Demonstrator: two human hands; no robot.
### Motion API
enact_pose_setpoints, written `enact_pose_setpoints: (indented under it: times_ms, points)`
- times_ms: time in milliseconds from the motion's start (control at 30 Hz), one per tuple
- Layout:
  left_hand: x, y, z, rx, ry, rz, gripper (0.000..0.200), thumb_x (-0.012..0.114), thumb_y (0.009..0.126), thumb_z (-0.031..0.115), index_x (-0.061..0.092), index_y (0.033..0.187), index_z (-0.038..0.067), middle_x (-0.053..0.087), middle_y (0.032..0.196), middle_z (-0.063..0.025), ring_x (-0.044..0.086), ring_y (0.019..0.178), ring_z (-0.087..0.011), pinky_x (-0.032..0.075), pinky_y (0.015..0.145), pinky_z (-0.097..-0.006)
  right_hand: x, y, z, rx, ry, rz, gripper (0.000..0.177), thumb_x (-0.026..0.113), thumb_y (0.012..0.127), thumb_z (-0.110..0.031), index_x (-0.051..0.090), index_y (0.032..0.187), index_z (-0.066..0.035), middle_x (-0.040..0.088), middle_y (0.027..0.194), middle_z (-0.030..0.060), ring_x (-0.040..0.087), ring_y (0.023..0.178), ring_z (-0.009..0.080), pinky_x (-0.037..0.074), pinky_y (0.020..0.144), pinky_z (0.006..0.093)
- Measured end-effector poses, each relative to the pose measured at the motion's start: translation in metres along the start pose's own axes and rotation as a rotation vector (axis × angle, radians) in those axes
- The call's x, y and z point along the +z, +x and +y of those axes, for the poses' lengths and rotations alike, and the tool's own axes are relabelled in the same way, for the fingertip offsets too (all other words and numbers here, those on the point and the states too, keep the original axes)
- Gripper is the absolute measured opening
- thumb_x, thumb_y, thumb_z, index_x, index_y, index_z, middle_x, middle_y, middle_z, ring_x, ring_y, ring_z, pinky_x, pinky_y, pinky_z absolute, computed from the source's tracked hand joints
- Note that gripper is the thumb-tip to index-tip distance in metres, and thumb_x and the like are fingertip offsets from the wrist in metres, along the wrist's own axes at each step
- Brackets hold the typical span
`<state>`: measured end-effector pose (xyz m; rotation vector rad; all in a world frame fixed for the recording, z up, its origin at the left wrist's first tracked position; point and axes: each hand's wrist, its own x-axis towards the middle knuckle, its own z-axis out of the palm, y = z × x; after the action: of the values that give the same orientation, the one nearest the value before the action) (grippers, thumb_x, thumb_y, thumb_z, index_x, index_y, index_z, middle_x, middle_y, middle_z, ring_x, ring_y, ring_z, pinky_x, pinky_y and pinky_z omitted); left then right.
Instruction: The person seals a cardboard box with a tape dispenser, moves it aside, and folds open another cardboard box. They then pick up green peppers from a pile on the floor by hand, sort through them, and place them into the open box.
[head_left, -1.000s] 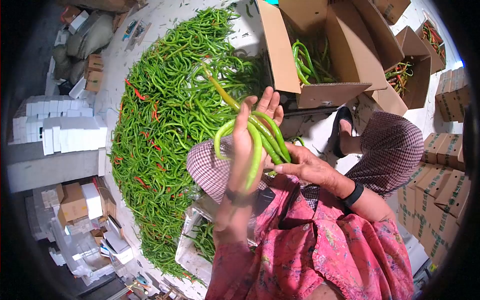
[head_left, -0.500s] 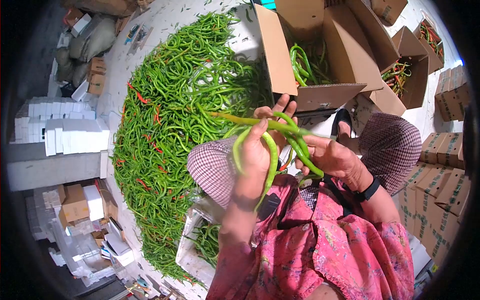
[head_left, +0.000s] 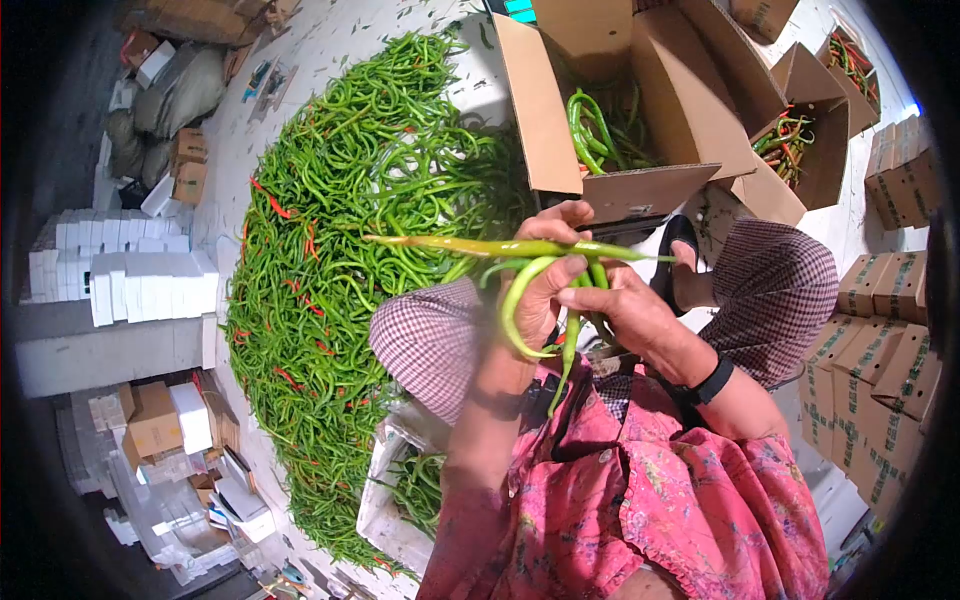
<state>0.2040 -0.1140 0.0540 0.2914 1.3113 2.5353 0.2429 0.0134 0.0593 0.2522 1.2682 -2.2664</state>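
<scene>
My left hand (head_left: pixel 540 295) is closed round several long green chili peppers in front of my lap. One long chili with a yellow-brown end (head_left: pixel 455 244) lies crosswise over its fingers. A curled light-green chili (head_left: pixel 512 312) bends round by the thumb, and a thinner chili (head_left: pixel 568 362) hangs below. Close against it, my right hand (head_left: pixel 635 310) has thumb and fingers pinched on the green chilies between both hands; how many it grips is hidden. To the left spreads a large heap of green chilies (head_left: pixel 330 230) with some red ones among them.
An open cardboard box (head_left: pixel 540 110) with chilies inside stands just beyond my hands. More open boxes of chilies (head_left: pixel 820 120) are at the upper right. A white foam box (head_left: pixel 378 480) of chilies sits beside my left knee. Stacked cartons (head_left: pixel 860 390) line the right.
My hands have drawn closer together. The yellow-brown-ended chili has swung level across my left fingers, and my right hand has moved left onto the chilies in the middle.
</scene>
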Motion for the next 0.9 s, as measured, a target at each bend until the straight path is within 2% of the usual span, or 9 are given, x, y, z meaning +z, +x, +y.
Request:
enact_pose_setpoints:
  times_ms: [100,300,333,367,433,500,533,700,900]
  points:
    - [-0.006,-0.002,-0.003,0.023,0.011,-0.038,0.029,0.065,0.081,0.014,0.055,0.108,0.01,0.047,0.135,-0.0153,0.045,0.126,-0.0247,0.04,0.104,-0.0385,-0.001,-0.005,-0.013,-0.081,0.102,-0.02,0.048,0.067,0.086,-0.019,0.051,0.127,-0.001,0.061,0.112,0.005,0.055,0.103,0.0152,0.041,0.094,0.0321]
    - [-0.018,-0.018,0.002,-0.198,-0.493,-0.05,0.053,0.079,0.076,0.02,0.052,0.121,0.009,0.034,0.149,-0.0151,0.046,0.125,-0.0331,0.049,0.095,-0.0464,-0.019,-0.005,-0.016,-0.036,0.028,-0.065,0.039,0.063,0.089,-0.014,0.052,0.125,-0.003,0.061,0.1,0.0027,0.058,0.087,0.0113,0.048,0.081,0.0257]
    - [-0.019,-0.017,-0.004,-0.077,-0.537,-0.138,0.051,0.073,0.082,0.023,0.05,0.126,0.01,0.037,0.147,-0.0151,0.049,0.121,-0.0342,0.052,0.086,-0.0492,-0.022,-0.004,-0.017,-0.06,0.09,-0.051,0.037,0.063,0.089,-0.011,0.052,0.124,-0.003,0.06,0.096,0.0022,0.058,0.082,0.011,0.048,0.077,0.0252]
    - [-0.021,-0.023,-0.004,-0.122,-0.453,-0.139,0.048,0.065,0.088,0.031,0.049,0.129,0.012,0.046,0.138,-0.0175,0.045,0.126,-0.0345,0.041,0.102,-0.0451,-0.026,-0.003,-0.018,-0.085,0.15,-0.039,0.036,0.062,0.089,-0.009,0.052,0.123,-0.003,0.059,0.092,0.0017,0.058,0.077,0.0107,0.049,0.073,0.0247]
    - [-0.024,-0.03,-0.003,-0.164,-0.44,0.04,0.047,0.065,0.09,0.023,0.047,0.13,0.007,0.047,0.138,-0.013,0.048,0.124,-0.0277,0.043,0.101,-0.0435,-0.03,-0.003,-0.022,-0.108,0.202,0.044,0.04,0.061,0.089,-0.006,0.049,0.127,-0.003,0.058,0.091,0.003,0.059,0.077,0.0125,0.05,0.072,0.0255]
    - [-0.024,-0.033,0.001,-0.196,-0.425,0.059,0.046,0.062,0.092,0.021,0.046,0.132,0.006,0.048,0.137,-0.0122,0.046,0.127,-0.0254,0.038,0.107,-0.0407,-0.035,-0.004,-0.02,-0.137,0.219,0.045,0.043,0.061,0.089,-0.006,0.047,0.13,-0.003,0.057,0.092,0.004,0.059,0.077,0.0133,0.05,0.072,0.0258]
    - [-0.018,-0.033,0.004,-0.174,-0.235,0.103,0.039,0.057,0.093,0.021,0.048,0.128,0.005,0.046,0.138,-0.015,0.046,0.127,-0.0275,0.04,0.104,-0.0419,-0.041,-0.004,-0.016,-0.141,0.213,0.03,0.046,0.061,0.089,-0.006,0.045,0.132,-0.004,0.057,0.093,0.0047,0.059,0.077,0.0135,0.05,0.072,0.0255]
    - [-0.014,-0.03,0.029,0.0,0.009,0.055,0.032,0.055,0.091,0.01,0.053,0.122,0.001,0.048,0.137,-0.0163,0.043,0.131,-0.0261,0.035,0.11,-0.0391,-0.073,-0.01,-0.006,-0.172,0.262,0.245,0.028,0.062,0.089,-0.011,0.054,0.114,-0.001,0.057,0.084,0.0034,0.058,0.072,0.0138,0.05,0.07,0.0291]
    - [-0.016,-0.028,0.039,0.056,-0.03,-0.016,0.026,0.056,0.09,0.006,0.054,0.115,-0.002,0.055,0.128,-0.018,0.045,0.129,-0.0297,0.031,0.112,-0.0438,-0.089,-0.027,-0.011,-0.243,0.333,0.192,0.027,0.06,0.09,-0.01,0.053,0.114,-0.001,0.056,0.087,0.0031,0.056,0.076,0.0131,0.048,0.07,0.0275]
